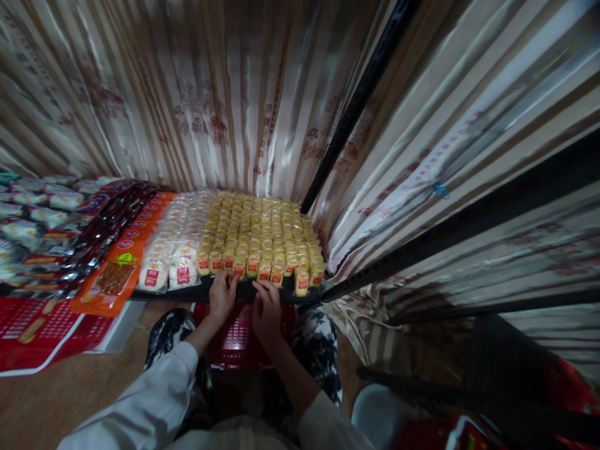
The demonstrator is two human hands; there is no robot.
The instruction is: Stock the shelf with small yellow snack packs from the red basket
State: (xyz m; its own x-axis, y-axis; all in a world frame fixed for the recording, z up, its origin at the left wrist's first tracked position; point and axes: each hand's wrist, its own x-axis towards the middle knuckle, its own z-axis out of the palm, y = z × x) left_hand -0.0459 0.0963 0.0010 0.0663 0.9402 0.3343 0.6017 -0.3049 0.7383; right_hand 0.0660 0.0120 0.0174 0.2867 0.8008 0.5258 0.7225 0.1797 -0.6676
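Small yellow individually wrapped cakes [276, 273] with red labels stand in tight rows on a black shelf [182, 294]. At the front edge, my left hand [222, 299] has its thumb and fingers closed at the lower edge of one wrapped cake [239, 265]. Just to its right, my right hand [267, 309] is held with bent fingers close to the front row; whatever is in its fingertips is too small to make out. One cake [302, 281] juts forward near the shelf's right end. White round packs [182, 269] lie left of the yellow ones.
Orange packets of stick snacks [110, 278] and dark shiny packets [94, 237] overlap farther left. A red basket [234, 337] sits below the shelf between my knees. Black metal posts [356, 106] and patterned curtains [225, 94] stand behind. A pale bucket [382, 409] is at lower right.
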